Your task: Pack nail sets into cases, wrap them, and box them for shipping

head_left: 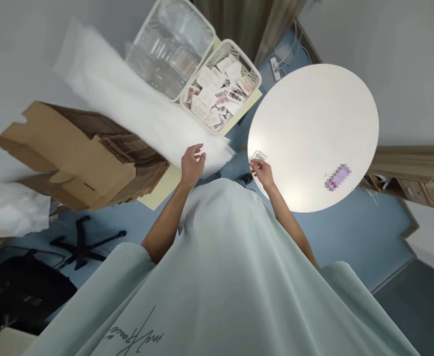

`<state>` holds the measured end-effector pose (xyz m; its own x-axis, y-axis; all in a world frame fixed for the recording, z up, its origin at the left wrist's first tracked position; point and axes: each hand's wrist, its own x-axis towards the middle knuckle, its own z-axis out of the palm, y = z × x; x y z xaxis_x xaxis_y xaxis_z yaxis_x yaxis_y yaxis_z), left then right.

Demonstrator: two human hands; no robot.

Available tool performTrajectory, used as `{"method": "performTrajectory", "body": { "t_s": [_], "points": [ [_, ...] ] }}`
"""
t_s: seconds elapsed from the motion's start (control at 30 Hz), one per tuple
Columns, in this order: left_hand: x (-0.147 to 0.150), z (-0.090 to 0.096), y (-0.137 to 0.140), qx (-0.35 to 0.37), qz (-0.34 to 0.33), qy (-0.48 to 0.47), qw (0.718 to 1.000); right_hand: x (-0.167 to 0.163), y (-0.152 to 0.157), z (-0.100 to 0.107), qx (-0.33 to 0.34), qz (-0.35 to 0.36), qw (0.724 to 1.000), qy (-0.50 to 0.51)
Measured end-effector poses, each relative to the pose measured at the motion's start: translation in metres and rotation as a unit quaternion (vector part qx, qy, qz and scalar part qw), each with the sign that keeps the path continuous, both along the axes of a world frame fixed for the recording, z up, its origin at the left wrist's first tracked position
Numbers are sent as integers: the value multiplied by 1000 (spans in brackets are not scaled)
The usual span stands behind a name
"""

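My left hand [193,165] hovers by the near end of a stack of thin white sheets [165,121], its fingers parted and nothing in them. At the left edge of a round white table [313,118], my right hand [263,173] pinches a small clear plastic pack [260,155] between thumb and fingers. What lies inside the pack is too small to make out.
Flattened brown cardboard boxes [75,158] stand left of the sheets. Behind are a white basket [256,74] of small carded packs and a bin of clear plastic packaging [168,54]. A blurred-out purple item [337,178] lies on the round table. A black chair base [81,244] stands lower left.
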<state>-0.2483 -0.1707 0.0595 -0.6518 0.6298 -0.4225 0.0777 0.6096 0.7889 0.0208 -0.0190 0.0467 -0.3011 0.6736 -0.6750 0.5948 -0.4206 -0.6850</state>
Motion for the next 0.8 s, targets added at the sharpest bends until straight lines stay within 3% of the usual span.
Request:
{"method": "performTrajectory", "body": {
  "t_s": [0.17,0.37,0.57,0.8],
  "points": [
    [-49,-26,-31,-18,16,95,995,-67,7,-5,34,115,992,47],
    [-70,-58,-14,-42,-49,107,992,-137,-4,1,63,179,978,91],
    [-71,-68,-7,-88,-84,121,985,-153,-16,13,64,205,973,82],
    [-74,-67,-9,-161,-141,139,967,-147,-17,8,71,210,973,71]
  ]
}}
